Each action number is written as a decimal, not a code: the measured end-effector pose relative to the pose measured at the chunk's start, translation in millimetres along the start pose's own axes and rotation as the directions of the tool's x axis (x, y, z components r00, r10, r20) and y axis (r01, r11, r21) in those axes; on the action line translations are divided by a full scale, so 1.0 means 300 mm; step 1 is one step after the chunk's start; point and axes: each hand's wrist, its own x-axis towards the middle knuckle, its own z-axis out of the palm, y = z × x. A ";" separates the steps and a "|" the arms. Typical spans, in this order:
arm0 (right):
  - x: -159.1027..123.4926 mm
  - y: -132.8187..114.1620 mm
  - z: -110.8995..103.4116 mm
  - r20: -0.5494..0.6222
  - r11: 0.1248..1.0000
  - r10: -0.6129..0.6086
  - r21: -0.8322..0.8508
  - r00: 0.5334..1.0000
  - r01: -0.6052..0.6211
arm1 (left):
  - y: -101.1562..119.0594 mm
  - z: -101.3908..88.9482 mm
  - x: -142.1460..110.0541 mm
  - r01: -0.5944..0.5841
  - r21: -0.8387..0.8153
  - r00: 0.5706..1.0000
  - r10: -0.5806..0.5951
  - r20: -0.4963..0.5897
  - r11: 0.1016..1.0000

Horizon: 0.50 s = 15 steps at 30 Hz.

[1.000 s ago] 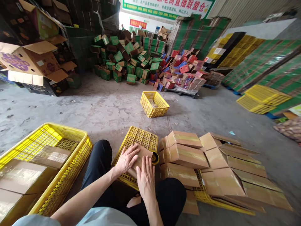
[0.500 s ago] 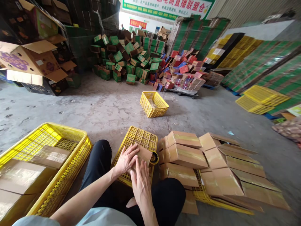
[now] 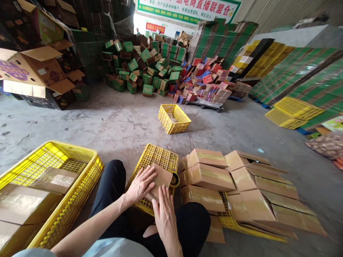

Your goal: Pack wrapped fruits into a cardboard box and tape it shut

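Observation:
A small cardboard box (image 3: 162, 175) lies on an upturned yellow plastic crate (image 3: 158, 155) between my knees. My left hand (image 3: 142, 184) rests flat on the box's left side, fingers stretched out. On its near right edge lies my right hand (image 3: 164, 210), also flat with fingers extended. Just right of the box, a tape roll (image 3: 175, 180) sits at the crate's edge, partly hidden by the box.
Taped cardboard boxes (image 3: 211, 175) sit close on my right over another yellow crate (image 3: 254, 232). A large yellow crate (image 3: 72, 200) holding taped boxes stands on my left. Ahead are a smaller yellow crate (image 3: 174, 123) and a heap of green boxes (image 3: 147, 89).
My right hand has slid slightly right and down, away from my left hand, uncovering more of the box top. The view has shifted a little.

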 end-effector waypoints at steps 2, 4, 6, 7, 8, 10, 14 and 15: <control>0.004 0.015 0.007 -0.015 1.000 0.026 -0.004 1.000 -0.026 | 0.003 -0.019 -0.035 -0.081 0.002 0.996 0.081 0.025 0.997; 0.015 0.023 0.011 -0.036 0.999 0.039 -0.007 0.999 -0.039 | 0.008 -0.037 -0.061 -0.119 0.006 0.992 0.119 0.052 0.993; 0.027 0.029 0.010 -0.048 0.999 0.039 -0.010 0.998 -0.040 | 0.016 -0.052 -0.069 -0.121 0.011 0.991 0.120 0.065 0.993; 0.033 0.033 0.007 -0.046 0.999 0.036 -0.011 0.998 -0.037 | 0.020 -0.057 -0.067 -0.117 0.011 0.991 0.116 0.068 0.993; 0.038 0.038 0.003 -0.040 0.999 0.033 -0.010 0.999 -0.034 | 0.024 -0.060 -0.063 -0.113 0.008 0.991 0.112 0.070 0.994; 0.049 0.052 -0.003 -0.026 1.000 0.031 -0.003 0.999 -0.031 | 0.032 -0.062 -0.049 -0.103 -0.010 0.992 0.104 0.071 0.995; 0.080 0.071 0.005 -0.027 1.000 0.024 0.006 0.999 -0.024 | 0.036 -0.052 -0.020 -0.073 -0.096 0.996 0.077 0.037 0.993; 0.089 0.072 0.012 -0.027 1.000 0.021 0.003 0.999 -0.021 | 0.034 -0.049 -0.013 -0.063 -0.124 0.998 0.066 0.019 0.990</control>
